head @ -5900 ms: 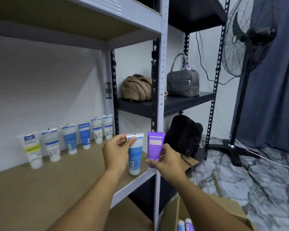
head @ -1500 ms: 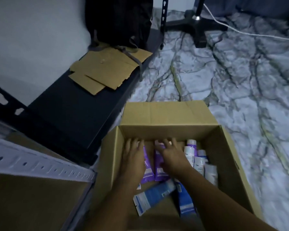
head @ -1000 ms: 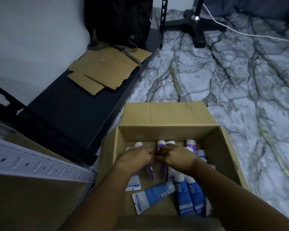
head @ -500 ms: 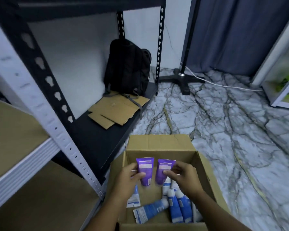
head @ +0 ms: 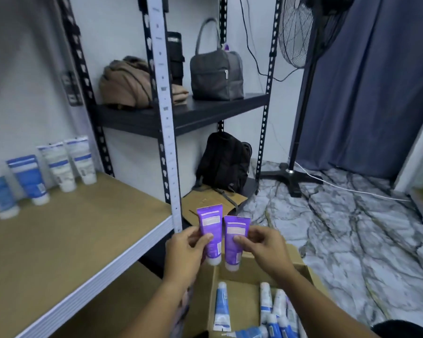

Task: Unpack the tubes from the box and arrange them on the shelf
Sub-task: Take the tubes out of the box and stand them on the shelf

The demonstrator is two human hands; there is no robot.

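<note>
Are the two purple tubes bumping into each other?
Cannot tell. In the head view the left purple plastic tube and right purple plastic tube sit side by side, edges nearly meeting; no clear gap or contact shows.

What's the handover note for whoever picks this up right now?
Left hand: holds one purple tube, cap down.
Right hand: holds a second purple tube, cap down.
Both tubes are in the air above the box, beside the wooden shelf.
Done: four blue and white tubes in view, standing along the shelf's back wall.
Left: place these two, then unpack the blue tubes lying in the box.
</note>
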